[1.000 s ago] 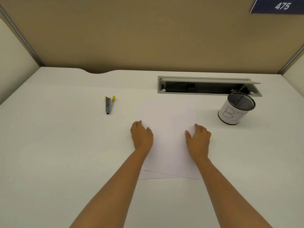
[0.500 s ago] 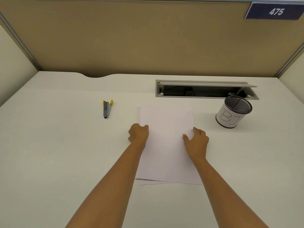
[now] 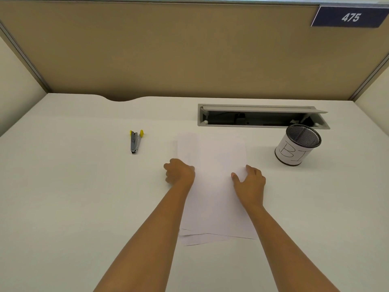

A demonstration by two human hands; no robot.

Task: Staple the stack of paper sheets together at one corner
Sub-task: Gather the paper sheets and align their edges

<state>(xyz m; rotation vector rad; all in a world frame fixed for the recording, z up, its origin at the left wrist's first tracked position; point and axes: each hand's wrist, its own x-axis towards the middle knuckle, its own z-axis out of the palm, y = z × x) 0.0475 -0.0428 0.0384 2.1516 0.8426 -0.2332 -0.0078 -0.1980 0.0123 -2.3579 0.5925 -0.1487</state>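
A stack of white paper sheets (image 3: pixel 212 186) lies on the white desk in front of me, its lower sheets fanned out unevenly at the near edge. My left hand (image 3: pixel 179 171) is curled at the stack's left edge, fingers tucked against it. At the right edge, my right hand (image 3: pixel 250 182) has its thumb on top of the sheets and its fingers over the edge. A small silver stapler (image 3: pixel 135 142) with yellow ends lies on the desk to the left of the paper, well apart from both hands.
A black mesh pen cup (image 3: pixel 296 148) with a white label stands right of the paper. Behind it a grey cable hatch (image 3: pixel 261 119) is set open in the desk. A tan partition wall (image 3: pixel 189 49) closes the back, with side panels left and right.
My left hand went from flat on the paper to curled at its left edge. The right hand shifted to the right edge, thumb on top. The lower sheets show more offset at the near edge.
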